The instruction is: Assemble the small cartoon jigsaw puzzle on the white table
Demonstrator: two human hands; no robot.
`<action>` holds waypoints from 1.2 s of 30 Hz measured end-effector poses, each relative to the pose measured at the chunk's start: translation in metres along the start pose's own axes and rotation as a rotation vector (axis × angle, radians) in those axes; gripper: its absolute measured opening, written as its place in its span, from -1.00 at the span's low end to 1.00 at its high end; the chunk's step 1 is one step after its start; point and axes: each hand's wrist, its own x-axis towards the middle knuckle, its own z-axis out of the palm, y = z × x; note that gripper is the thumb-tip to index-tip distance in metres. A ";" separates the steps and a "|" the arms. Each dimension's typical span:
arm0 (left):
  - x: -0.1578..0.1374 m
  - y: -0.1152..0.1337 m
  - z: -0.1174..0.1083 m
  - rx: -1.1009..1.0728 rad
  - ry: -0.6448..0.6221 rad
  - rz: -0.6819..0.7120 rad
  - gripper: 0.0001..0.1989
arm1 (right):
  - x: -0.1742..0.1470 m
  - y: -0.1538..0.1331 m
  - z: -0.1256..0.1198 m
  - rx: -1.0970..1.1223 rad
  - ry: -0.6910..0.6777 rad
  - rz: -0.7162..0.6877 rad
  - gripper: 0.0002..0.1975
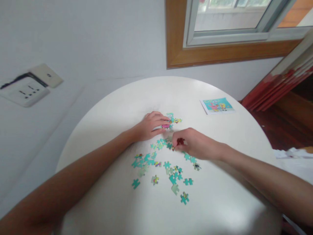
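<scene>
My left hand point(152, 126) lies with its fingers stretched out, the fingertips resting on a small joined section of jigsaw puzzle point(170, 116). Part of that section is hidden under the fingers; it shows teal, pink and yellow cartoon artwork. Just to the right and nearer to me, my right hand point(189, 143) is pinched closed, low over the table. A small puzzle piece point(173, 148) shows at its fingertips, mostly covered. Loose teal puzzle pieces point(161, 142) lie right beside and below this hand. More pieces point(173, 179) are scattered toward me, some with yellow or dark prints.
All of this is on a round white table point(102, 192). A picture card or booklet point(217, 105) with cartoon figures lies at the far right. Behind are a white wall with a socket point(28, 91), a wood-framed window point(176, 36) and a red-and-white curtain point(266, 88).
</scene>
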 end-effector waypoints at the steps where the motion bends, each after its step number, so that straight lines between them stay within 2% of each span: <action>1: 0.000 -0.001 0.001 0.003 -0.004 0.003 -0.67 | 0.005 0.009 -0.004 0.023 0.096 0.018 -0.89; 4: -0.001 -0.002 0.002 0.017 -0.032 -0.006 -0.64 | 0.021 0.040 -0.014 0.014 0.351 0.057 -0.92; 7: -0.001 -0.002 0.002 0.026 -0.046 -0.018 -0.64 | 0.032 0.062 -0.017 -0.006 0.418 0.060 -0.92; 12: -0.001 -0.001 0.002 0.024 -0.055 -0.029 -0.63 | 0.039 0.066 -0.014 -0.053 0.375 0.028 -0.88; 20: -0.002 0.000 0.002 0.022 -0.050 -0.031 -0.63 | 0.037 0.060 -0.013 -0.303 0.375 -0.003 -0.76; 26: 0.000 0.002 0.000 0.010 -0.064 -0.034 -0.62 | 0.033 0.057 -0.013 -0.322 0.359 -0.033 -0.84; 36: -0.001 0.001 0.001 0.011 -0.068 -0.047 -0.62 | 0.030 0.056 -0.015 -0.368 0.331 -0.034 -0.84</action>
